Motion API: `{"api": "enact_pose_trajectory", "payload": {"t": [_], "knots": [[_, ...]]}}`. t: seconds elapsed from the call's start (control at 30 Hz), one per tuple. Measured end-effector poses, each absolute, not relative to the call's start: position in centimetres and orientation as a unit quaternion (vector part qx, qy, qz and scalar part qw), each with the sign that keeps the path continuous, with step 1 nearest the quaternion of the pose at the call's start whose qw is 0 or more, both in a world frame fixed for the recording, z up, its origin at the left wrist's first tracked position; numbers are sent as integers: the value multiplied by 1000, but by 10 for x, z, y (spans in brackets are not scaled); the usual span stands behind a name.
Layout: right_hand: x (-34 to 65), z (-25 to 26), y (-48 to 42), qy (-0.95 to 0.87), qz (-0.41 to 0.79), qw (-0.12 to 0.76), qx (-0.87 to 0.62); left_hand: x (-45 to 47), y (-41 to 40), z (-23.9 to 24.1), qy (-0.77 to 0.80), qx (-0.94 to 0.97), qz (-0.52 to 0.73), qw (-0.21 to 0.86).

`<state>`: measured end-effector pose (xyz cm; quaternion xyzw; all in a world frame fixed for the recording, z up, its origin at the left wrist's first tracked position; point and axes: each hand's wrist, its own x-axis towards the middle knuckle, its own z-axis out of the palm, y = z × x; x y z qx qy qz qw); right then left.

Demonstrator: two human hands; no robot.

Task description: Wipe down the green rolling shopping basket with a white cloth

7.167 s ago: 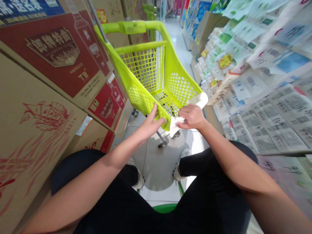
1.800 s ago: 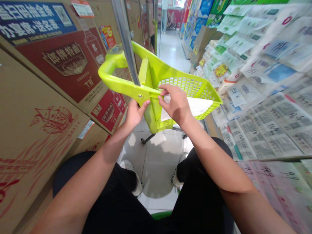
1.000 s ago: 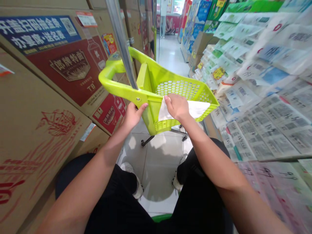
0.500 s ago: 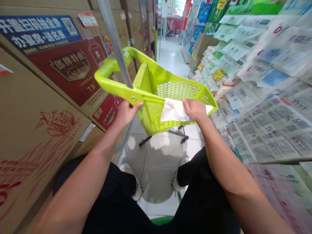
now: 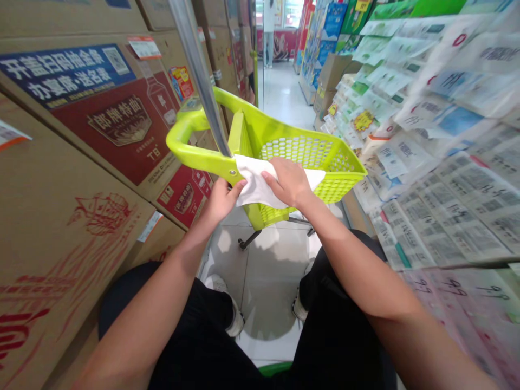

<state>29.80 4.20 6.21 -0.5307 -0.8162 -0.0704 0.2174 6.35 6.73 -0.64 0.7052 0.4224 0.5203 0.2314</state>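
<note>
A lime-green plastic shopping basket (image 5: pixel 280 127) on wheeled metal legs stands in front of me, its handle end to the left. My left hand (image 5: pixel 224 199) grips its near side just below the handle joint, the thumb by the edge of a white cloth (image 5: pixel 255 181). My right hand (image 5: pixel 289 181) presses that cloth over the near rim and side wall, fingers closed on it. The cloth hangs down over part of the perforated wall. A shiny metal pole (image 5: pixel 201 70) slants down in front of the handle, its lower end at the rim.
Stacked cardboard boxes (image 5: pixel 122 119) line the left side. Tissue packs (image 5: pixel 450 200) are piled on the right. Between them a tiled aisle (image 5: pixel 282 95) runs back, where a person (image 5: pixel 268 38) stands. My knees and shoes flank the floor below the basket.
My right hand has slid left along the basket's side with the cloth, toward the handle and my left hand. The basket has shifted slightly right in view, with my left hand still on it.
</note>
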Motion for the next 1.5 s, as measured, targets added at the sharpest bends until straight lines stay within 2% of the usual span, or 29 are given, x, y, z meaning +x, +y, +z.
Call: {"api": "enact_pose_trajectory", "payload": {"t": [0.13, 0.43, 0.6, 0.8, 0.93, 1.03, 1.23, 1.5], "knots": [[308, 59, 47, -812, -67, 203, -544, 52, 71, -6, 430, 700, 507, 262], [423, 29, 58, -720, -113, 143, -669, 32, 79, -3, 472, 693, 513, 181], [455, 23, 62, -664, -96, 133, -730, 41, 80, -12, 455, 674, 547, 199], [382, 25, 61, -726, -115, 210, -645, 54, 82, -16, 404, 671, 553, 284], [306, 30, 55, -749, -126, 297, -578, 61, 80, -12, 400, 672, 559, 275], [274, 36, 51, -758, -119, 330, -550, 60, 77, -10, 404, 673, 559, 265], [312, 42, 52, -809, -110, 294, -498, 44, 75, -7, 441, 685, 518, 261], [396, 22, 65, -754, -122, 214, -609, 43, 73, -5, 459, 682, 514, 244]]}}
